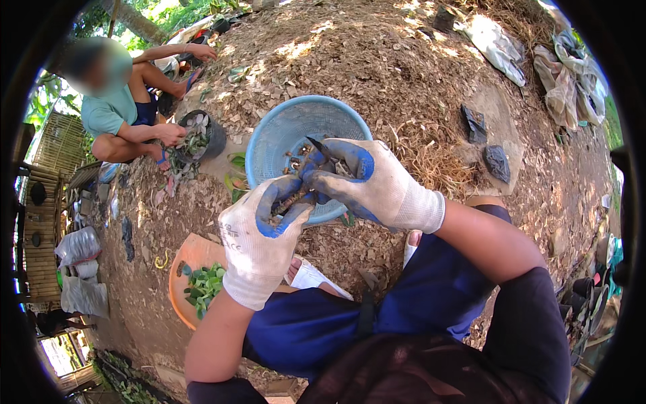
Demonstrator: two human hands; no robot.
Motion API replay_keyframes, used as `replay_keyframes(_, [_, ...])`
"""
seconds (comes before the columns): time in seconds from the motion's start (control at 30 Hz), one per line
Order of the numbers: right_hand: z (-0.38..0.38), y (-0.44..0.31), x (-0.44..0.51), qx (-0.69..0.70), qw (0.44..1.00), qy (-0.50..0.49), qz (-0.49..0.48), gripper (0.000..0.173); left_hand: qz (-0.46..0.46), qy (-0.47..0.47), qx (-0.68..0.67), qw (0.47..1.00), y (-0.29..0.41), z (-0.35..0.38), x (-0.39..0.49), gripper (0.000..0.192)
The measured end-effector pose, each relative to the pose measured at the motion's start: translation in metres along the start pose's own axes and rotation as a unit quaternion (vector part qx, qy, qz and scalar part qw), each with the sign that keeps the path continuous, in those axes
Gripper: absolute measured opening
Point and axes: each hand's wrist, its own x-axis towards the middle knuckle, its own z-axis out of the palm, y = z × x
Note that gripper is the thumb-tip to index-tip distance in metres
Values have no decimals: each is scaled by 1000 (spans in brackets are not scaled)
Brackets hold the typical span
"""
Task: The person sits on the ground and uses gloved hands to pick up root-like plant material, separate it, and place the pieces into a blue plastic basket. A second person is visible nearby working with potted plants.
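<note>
Both of my hands wear white knit gloves with blue, soiled palms, and they meet above a blue plastic mesh basket (282,126). Pinched in my left hand (267,222) is a brownish piece of root or stem (288,202), partly covered by the fingers. My right hand (376,177) grips a tool with a dark pointed blade (319,146), whose handle is mostly hidden in the glove. The two hands' fingertips touch or nearly touch. Inside the basket lie several small brown and pale pieces (295,162).
An orange basin (176,288) with green leaves (208,285) sits by my left forearm. Across from me a person (103,116) squats, one hand at a black pot (217,136) of plants. Dry roots (434,156) and black plastic bags (497,164) lie right of the basket.
</note>
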Motion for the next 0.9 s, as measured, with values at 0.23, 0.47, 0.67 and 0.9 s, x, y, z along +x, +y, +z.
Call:
replay_keyframes(0.23, [-6,10,5,39,999,24,16,41,-44,-31,-73,996,4,-2,-1,44])
replay_keyframes(0.47, [-8,-1,2,-19,998,9,-52,33,-117,-32,-139,983,5,-4,-1,31])
replay_keyframes(0.67, [-2,-9,-2,-24,997,36,-56,22,-146,-2,-165,975,3,-2,-1,30])
replay_keyframes(0.9, [5,-8,-9,-249,956,-10,-157,23,-192,-20,-182,964,4,-9,4,33])
